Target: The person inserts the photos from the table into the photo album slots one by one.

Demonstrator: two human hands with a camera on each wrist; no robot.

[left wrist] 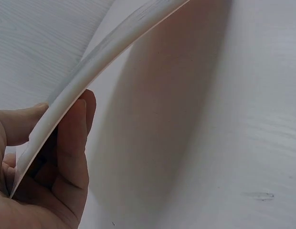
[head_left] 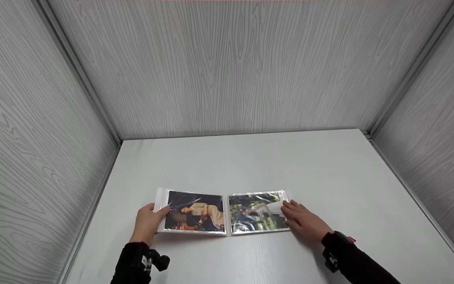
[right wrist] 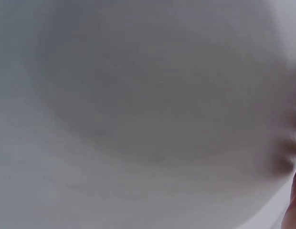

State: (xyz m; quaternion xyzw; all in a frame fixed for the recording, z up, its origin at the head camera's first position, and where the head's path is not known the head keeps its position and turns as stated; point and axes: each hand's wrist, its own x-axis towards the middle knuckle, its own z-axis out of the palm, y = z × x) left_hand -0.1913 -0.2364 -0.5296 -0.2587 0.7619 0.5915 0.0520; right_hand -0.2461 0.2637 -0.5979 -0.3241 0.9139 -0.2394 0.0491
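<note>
A photo album lies spread open on the white table, one picture in a clear sleeve on each side. The left picture shows a seated person against a dark ground; on the right one, a person in white appears among greenery. My left hand grips the album's left edge, thumb on top and fingers curled beneath. In the left wrist view that side, the bent album edge, is raised off the table. My right hand rests with extended fingers on the right page's outer edge. Only blurred fingers show in the right wrist view.
The white tabletop stretches behind and beside the album. Grey wood-grain panels stand around it: a back wall, a left wall and a right wall. Dark wrist devices sit on both sleeves.
</note>
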